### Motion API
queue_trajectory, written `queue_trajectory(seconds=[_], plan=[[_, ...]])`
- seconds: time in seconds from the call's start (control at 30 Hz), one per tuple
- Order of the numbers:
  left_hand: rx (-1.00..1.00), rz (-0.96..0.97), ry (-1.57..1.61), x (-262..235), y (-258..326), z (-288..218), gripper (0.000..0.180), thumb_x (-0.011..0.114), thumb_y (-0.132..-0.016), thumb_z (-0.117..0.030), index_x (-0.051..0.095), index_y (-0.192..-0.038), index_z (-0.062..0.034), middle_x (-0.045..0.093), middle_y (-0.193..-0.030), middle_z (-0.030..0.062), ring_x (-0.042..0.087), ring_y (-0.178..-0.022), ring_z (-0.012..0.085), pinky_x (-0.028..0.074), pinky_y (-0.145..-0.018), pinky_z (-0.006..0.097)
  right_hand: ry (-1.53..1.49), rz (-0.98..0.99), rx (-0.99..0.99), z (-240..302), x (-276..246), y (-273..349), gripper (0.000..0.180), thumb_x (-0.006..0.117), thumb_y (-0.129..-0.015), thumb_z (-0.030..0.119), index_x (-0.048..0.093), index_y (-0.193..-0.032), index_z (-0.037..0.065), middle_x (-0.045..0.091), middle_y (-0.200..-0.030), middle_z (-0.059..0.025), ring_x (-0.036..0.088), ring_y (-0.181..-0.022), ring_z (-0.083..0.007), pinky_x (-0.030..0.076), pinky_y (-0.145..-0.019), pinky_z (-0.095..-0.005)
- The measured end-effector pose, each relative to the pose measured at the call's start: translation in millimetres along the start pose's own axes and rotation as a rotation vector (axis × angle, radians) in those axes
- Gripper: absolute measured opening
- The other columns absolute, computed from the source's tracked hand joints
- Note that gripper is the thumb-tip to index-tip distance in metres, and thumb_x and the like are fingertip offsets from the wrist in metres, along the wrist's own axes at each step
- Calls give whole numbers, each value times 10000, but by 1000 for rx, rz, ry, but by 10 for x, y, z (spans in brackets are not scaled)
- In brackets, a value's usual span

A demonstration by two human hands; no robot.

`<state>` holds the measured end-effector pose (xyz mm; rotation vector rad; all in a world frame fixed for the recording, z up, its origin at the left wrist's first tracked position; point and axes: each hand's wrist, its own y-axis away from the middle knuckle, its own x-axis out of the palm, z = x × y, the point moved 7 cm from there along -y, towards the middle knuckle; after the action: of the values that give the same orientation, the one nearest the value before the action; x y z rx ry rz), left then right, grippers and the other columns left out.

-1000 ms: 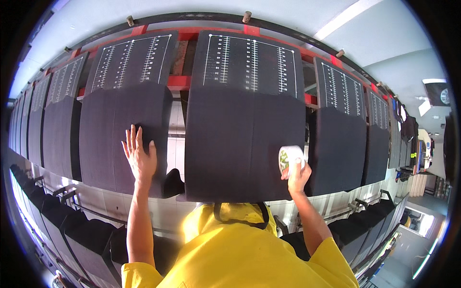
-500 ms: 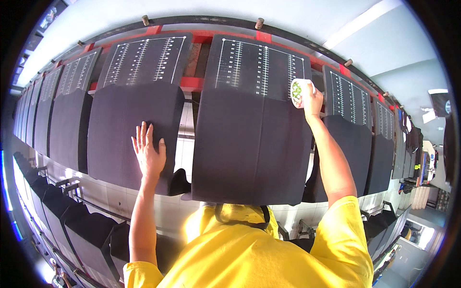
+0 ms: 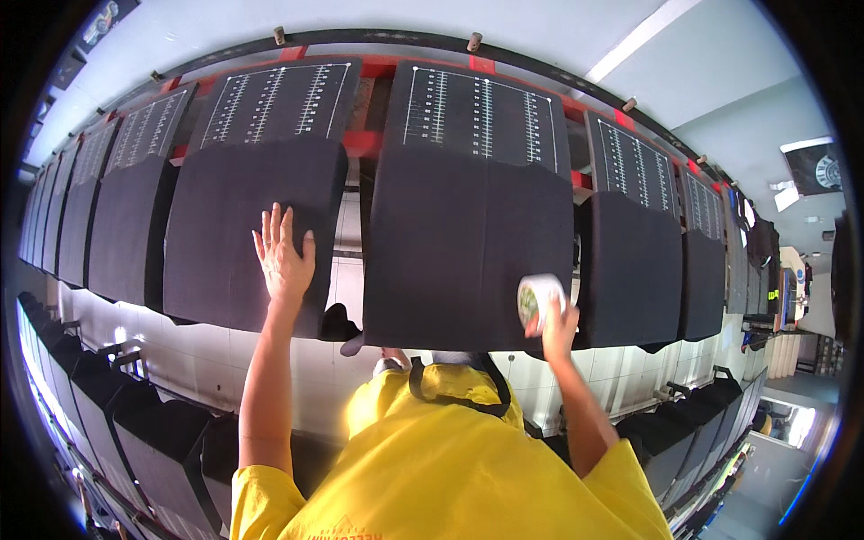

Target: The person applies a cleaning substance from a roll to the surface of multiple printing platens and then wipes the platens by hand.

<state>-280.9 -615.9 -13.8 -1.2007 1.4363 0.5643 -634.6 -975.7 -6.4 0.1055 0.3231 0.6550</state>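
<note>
My left hand [image 3: 286,261] lies flat, fingers spread, on the dark garment [image 3: 229,193] pulled over a board left of centre. My right hand [image 3: 559,328] is closed on a round white object [image 3: 541,301] with a green pattern; motion smears it, and I cannot tell its exact kind. That object is over the lower right part of another dark garment [image 3: 463,247], which covers the centre board. Above the cloth, the board's bare top [image 3: 481,112] shows white ruler scales.
Similar boards in dark cloth [image 3: 630,270] continue to both sides, with gaps between them. Behind them run a red frame [image 3: 363,144] and a black rail [image 3: 378,38] with short pegs. A second row of covered boards [image 3: 157,441] stands at lower left.
My right hand has come down toward me and slightly left with the white object, from the cloth's upper right edge to its lower right. My left hand stays flat on the left garment.
</note>
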Motion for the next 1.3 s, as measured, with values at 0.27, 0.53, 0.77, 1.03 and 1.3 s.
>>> queue_trajectory(seconds=[0.27, 0.53, 0.77, 1.03, 1.3], plan=[[-8, 54, -17, -3, -28, -26, 558, 581, -931, -269, 450, -1439, -77, 361, -1557, 125, 255, -1479, 318, 146, -1205, 525, -29, -78, 2, -98, 58, 393, 436, 492, -1019, 361, 570, -916, -55, 583, -584, -108, 565, -401, -184, 462, -395, -299], [-13, 91, -46, 9, -33, -29, 572, 555, -929, -260, 427, -1454, -71, 342, -1565, 139, 233, -1486, 326, 131, -1208, 529, -25, -82, -116, 383, 486, -1141, 515, 522, -1010, 408, 583, -925, -97, 607, -619, -133, 574, -392, -184, 444, -344, -292], [-19, 88, -24, -26, -38, -52, 563, 567, -915, -242, 449, -1434, -60, 348, -1561, 141, 242, -1482, 332, 137, -1202, 542, -65, -98, -209, 817, 788, -2472, 488, 541, -991, 415, 621, -884, -55, 596, -588, -109, 569, -381, -186, 450, -334, -302], [-14, 39, 2, -38, -42, -47, 539, 579, -911, -273, 500, -1398, -57, 370, -1549, 136, 268, -1471, 322, 160, -1200, 536, -149, -83, -133, 776, 795, -2494, 485, 574, -975, 434, 628, -899, -42, 608, -608, -110, 567, -406, -194, 468, -384, -337], [-18, -9, 10, -34, 5, 33, 533, 594, -912, -276, 504, -1388, -54, 390, -1529, 145, 278, -1461, 335, 169, -1200, 535, -1, 7, -36, 204, 389, -760, 518, 485, -1013, 458, 589, -945, -45, 595, -594, -121, 577, -385, -218, 474, -380, -330]])
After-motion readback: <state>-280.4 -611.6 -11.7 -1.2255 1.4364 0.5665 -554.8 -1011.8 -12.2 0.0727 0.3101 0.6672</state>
